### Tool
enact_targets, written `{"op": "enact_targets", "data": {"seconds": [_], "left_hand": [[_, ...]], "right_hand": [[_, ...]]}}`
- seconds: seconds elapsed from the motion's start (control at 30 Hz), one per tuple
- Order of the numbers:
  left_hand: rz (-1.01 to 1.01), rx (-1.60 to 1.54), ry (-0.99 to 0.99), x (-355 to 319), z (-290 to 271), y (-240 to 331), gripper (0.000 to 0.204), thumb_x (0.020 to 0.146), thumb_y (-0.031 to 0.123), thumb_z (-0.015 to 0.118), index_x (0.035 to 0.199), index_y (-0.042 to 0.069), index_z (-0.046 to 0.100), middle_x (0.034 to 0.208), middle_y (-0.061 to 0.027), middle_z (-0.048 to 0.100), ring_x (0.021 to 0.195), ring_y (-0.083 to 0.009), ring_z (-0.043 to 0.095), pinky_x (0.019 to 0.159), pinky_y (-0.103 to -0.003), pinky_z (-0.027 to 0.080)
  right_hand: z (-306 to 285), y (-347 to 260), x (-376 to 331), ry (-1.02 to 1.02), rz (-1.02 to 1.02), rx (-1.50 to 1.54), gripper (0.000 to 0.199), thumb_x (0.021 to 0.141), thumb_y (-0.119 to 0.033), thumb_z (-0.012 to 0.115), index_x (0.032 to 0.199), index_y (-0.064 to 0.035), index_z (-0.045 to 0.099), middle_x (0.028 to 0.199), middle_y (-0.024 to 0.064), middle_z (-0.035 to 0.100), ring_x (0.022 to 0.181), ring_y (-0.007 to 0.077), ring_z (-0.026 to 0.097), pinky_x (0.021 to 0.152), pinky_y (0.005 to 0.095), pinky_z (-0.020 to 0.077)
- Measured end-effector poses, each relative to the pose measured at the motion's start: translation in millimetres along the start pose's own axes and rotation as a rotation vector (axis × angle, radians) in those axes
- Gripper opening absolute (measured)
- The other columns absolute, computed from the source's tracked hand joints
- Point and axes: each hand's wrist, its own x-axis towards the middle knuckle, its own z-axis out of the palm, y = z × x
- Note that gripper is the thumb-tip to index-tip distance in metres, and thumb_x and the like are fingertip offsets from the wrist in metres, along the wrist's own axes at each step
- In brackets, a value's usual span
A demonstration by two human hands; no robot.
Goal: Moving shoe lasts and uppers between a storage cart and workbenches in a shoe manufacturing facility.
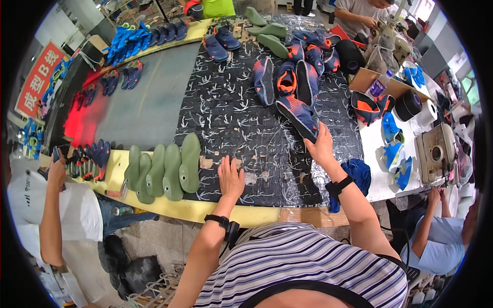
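Note:
My right hand (pixel 321 145) grips the near end of a navy and orange shoe upper (pixel 297 114), which lies tilted on the black table cover (pixel 221 108). My left hand (pixel 231 177) is palm down on the same cover, fingers stretched out and holding nothing. Just beyond the gripped upper lie more navy and orange uppers, among them one (pixel 263 79) to the left and one (pixel 307 82) to the right. Left of my left hand, several green shoe lasts (pixel 189 163) lie side by side along the near edge.
A conveyor belt (pixel 146 97) carrying shoe uppers runs at the left. More green lasts (pixel 273 45) and a navy pair (pixel 214 47) lie at the far side. At right are a blue cloth (pixel 358 175), a sewing machine (pixel 436 153) and a purple bottle (pixel 380 83). Co-workers stand around.

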Motion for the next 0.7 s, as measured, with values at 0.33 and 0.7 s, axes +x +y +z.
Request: {"op": "enact_targets", "data": {"seconds": [0.33,0.7], "left_hand": [[-0.011,0.055,-0.065,10,6,8,0.042,0.085,0.017,0.059,0.121,-0.001,0.050,0.133,-0.0212,0.045,0.129,-0.0365,0.037,0.104,-0.048,0.027],[-0.067,-0.006,-0.077,5,8,-1,0.039,0.084,0.012,0.056,0.120,-0.004,0.050,0.134,-0.0209,0.045,0.129,-0.0366,0.037,0.106,-0.048,0.026]], "right_hand": [[71,-32,22,-0.213,-0.274,0.216,0.040,0.069,0.006,0.055,0.108,-0.0025,0.052,0.095,0.0208,0.063,0.090,0.0389,0.061,0.076,0.0465,0.0488],[125,-114,69,-0.502,-0.475,0.456,0.058,0.072,-0.024,0.073,0.120,-0.0013,0.050,0.117,0.0210,0.055,0.114,0.0386,0.050,0.092,0.0464,0.0441]]}}
